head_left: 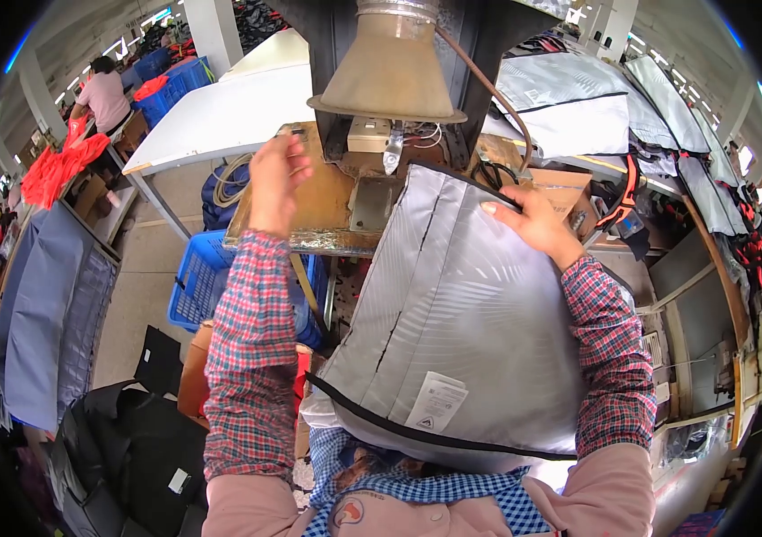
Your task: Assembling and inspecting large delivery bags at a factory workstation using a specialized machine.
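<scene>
My right hand grips the upper right edge of a large silver panel, thumb on its face. The panel has black binding along its top and bottom edges and a small white label near the bottom. It hangs tilted in front of me, its lower edge near my lap. My left hand is raised above the worn wooden worktop, with fingers curled together; a small dark thing shows at the fingertips, too small to name. Ahead stands a machine with a beige cone-shaped hood and a metal tip below.
A blue plastic crate stands below the worktop on the left. White tables lie beyond; more silver panels are piled at the far right. Black fabric pieces lie at lower left. A person sits at the far left.
</scene>
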Demonstrator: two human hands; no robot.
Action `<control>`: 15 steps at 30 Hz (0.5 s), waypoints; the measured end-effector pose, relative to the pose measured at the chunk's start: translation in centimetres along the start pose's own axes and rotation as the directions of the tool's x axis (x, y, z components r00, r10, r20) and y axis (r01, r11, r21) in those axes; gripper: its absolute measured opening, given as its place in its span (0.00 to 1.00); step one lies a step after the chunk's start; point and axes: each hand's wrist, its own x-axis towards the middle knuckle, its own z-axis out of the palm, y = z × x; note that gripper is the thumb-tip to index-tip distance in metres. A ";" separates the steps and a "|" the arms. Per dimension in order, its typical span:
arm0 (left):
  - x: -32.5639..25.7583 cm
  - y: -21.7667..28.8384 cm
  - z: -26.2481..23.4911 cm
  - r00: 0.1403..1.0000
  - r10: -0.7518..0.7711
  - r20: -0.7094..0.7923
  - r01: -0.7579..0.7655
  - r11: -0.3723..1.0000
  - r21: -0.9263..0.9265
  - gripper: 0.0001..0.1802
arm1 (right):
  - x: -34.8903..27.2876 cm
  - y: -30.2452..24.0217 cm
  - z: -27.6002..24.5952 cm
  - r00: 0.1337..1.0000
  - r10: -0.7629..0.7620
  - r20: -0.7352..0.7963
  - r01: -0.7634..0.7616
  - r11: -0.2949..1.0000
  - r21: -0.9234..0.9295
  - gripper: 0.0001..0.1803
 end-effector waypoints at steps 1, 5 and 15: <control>-0.4 0.3 -1.0 1.000 0.001 0.002 -0.001 1.000 0.002 0.10 | 0.1 0.0 -0.1 1.000 0.001 -0.002 -0.001 1.000 0.002 0.39; -2.5 0.1 -5.9 0.998 -0.021 -0.063 0.025 0.998 0.060 0.11 | 0.4 0.5 -0.2 1.000 -0.024 -0.007 0.024 1.000 -0.014 0.38; -9.6 0.2 -22.4 0.937 -0.084 -0.339 0.093 0.996 0.011 0.11 | 0.3 -0.7 -0.3 0.997 -0.074 -0.011 0.074 0.996 -0.042 0.36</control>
